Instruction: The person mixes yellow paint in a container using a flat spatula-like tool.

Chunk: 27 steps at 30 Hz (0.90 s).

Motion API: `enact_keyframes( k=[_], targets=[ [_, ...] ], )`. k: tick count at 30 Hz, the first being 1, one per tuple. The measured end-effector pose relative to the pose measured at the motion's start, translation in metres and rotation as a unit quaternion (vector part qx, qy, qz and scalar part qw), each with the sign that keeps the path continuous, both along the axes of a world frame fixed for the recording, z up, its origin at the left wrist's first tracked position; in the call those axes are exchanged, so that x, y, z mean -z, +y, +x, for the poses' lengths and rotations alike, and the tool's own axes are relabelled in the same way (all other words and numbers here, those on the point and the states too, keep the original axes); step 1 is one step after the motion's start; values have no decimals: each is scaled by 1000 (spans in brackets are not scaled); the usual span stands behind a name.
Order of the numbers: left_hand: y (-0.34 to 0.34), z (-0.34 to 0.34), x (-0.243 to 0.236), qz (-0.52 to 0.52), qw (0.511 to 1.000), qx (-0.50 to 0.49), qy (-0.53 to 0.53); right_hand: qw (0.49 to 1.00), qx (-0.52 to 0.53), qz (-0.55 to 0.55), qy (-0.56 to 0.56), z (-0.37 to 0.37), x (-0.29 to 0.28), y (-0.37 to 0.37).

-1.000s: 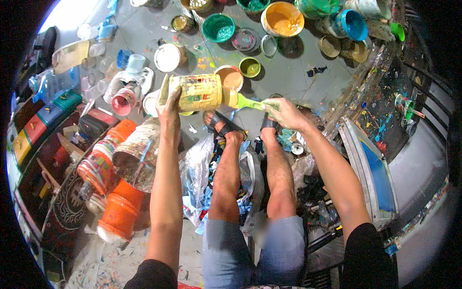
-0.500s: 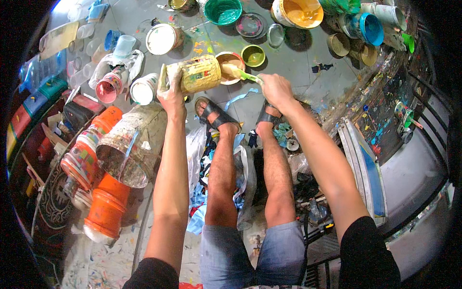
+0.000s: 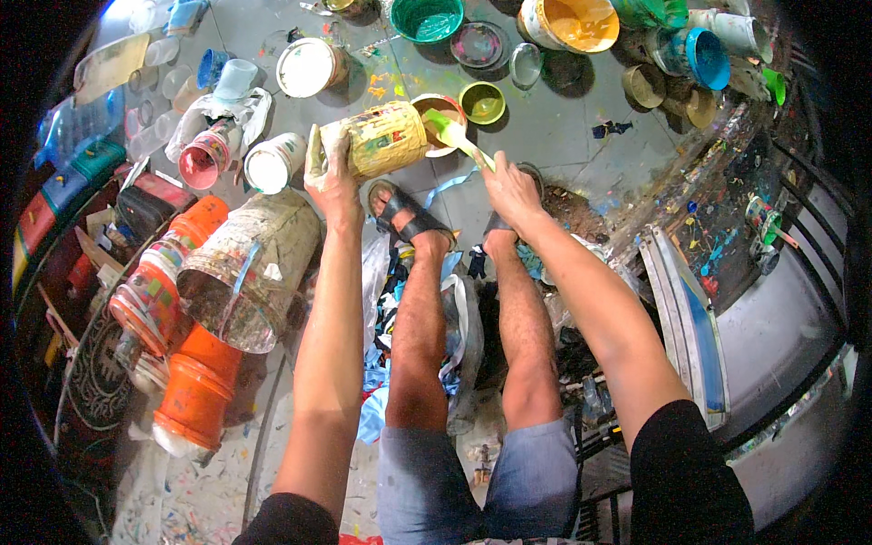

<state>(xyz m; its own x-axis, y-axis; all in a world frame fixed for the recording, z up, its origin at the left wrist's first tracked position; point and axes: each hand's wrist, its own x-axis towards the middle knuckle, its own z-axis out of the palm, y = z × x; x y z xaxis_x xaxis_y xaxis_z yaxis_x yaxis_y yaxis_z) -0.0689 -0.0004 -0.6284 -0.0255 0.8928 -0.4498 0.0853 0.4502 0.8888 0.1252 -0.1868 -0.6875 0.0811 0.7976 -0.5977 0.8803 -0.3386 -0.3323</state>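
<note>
My left hand [image 3: 334, 182] grips the base end of a tub caked in yellow paint [image 3: 386, 141], tipped on its side with its mouth to the right. That mouth sits at the edge of a red-rimmed tub [image 3: 456, 107] holding brownish-orange paint. In my right hand [image 3: 513, 193] is the handle of a light green plastic spatula [image 3: 445, 130]. Its broad end is over the red-rimmed tub, close to the tipped tub's mouth. The inside of the yellow tub is hidden from me. Just right stands a small olive-yellow tub [image 3: 482, 104].
Beyond are a white-lidded bucket [image 3: 305, 67], a green tub [image 3: 427, 20] and an orange-yellow paint bucket [image 3: 577, 23]. Blue tubs [image 3: 705, 59] lie at the far right. Left are a white tub [image 3: 269, 169], a dirty clear bucket [image 3: 241, 291] and orange buckets [image 3: 195, 386]. Rags [image 3: 377, 391] lie between my feet.
My right hand has drawn slightly left and nearer to me, and the spatula has turned, with its green end now over the red-rimmed tub. The yellow tub has shifted slightly right, still tipped.
</note>
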Motion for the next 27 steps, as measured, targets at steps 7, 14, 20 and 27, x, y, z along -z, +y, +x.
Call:
enact_keyframes(
  k=[7,14,20,27],
  targets=[
    [-11,11,28,-5,1000,-10,6,999,-16,48,20,15,19,-47],
    [-37,16,49,15,998,38,51,993,-7,97,66,28,25,-81],
    [-53,18,65,87,984,93,128,993,-27,96,66,39,24,-85],
    [-50,19,78,67,995,31,73,998,-30,39,36,43,8,-102]
  ],
)
